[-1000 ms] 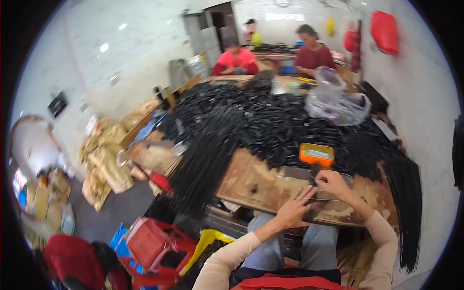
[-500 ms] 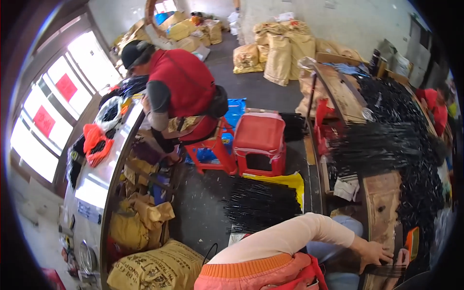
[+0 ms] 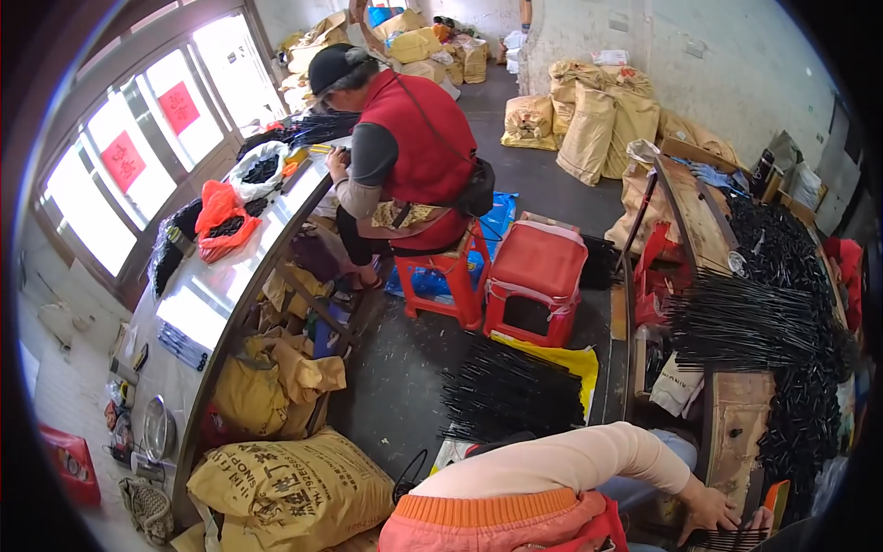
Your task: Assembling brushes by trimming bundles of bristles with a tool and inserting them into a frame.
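My left arm, in a pale pink sleeve, reaches across to the lower right. My left hand (image 3: 709,509) is open, its fingers stretched out beside a bunch of thin black rods (image 3: 722,538) at the end of a worn wooden board (image 3: 739,425). Only a small part of my right hand (image 3: 762,519) shows, its fingers closed at the right end of these rods. Close by stands a small orange-and-dark piece (image 3: 778,497). Farther up the bench lies a thick stack of black rods (image 3: 743,317), next to a long heap of short black pieces (image 3: 793,423).
A person in a red vest (image 3: 425,138) sits on a red stool (image 3: 437,276) at a long table (image 3: 207,285). Another red stool (image 3: 536,267) and a pile of black rods (image 3: 515,391) stand between us. Full sacks (image 3: 294,492) lie lower left; more sacks (image 3: 589,129) lean against the wall.
The view has turned left, so the room sits farther right and lower. The person in the red vest has raised a hand above the table. My hands stay by the rods.
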A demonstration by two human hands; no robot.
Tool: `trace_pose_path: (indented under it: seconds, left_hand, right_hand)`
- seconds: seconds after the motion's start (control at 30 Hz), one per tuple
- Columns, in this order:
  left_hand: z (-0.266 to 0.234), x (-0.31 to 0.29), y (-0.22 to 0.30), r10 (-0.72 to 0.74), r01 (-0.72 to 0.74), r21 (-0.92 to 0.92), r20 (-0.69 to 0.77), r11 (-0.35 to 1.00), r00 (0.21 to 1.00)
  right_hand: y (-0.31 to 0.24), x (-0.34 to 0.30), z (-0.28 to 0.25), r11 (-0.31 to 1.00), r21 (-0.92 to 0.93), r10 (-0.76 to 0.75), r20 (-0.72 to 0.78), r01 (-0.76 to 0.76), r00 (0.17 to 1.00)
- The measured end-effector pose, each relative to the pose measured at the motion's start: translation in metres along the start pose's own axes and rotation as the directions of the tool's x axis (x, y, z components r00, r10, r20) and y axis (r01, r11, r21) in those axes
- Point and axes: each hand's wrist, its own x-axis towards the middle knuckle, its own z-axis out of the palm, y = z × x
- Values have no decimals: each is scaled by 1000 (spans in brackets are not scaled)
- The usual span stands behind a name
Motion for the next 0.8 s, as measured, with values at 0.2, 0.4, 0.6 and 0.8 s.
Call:
trace_pose_path:
  seconds: [0.2, 0.4, 0.6, 0.8]
  left_hand:
    - [-2, -3, -3, 18, -16, -39, 49, 999, 999]
    - [6, -4, -5, 8, -4, -79, 46, 997, 999]
    - [0, -6, -2, -5, 7, -38, 55, 999, 998]
    - [-9, 3, 3, 2, 8, -111, 84, 994, 996]
  right_hand:
    - [-3, -2, -3, 989, 138, 52, 27, -55, 998]
    - [-11, -14, -7, 965, 239, 98, 52, -107, 994]
    - [-43, -50, 24, 951, 233, -185, -96, 203, 978]
    - [19, -32, -5, 962, 4, -273, -87, 274, 958]
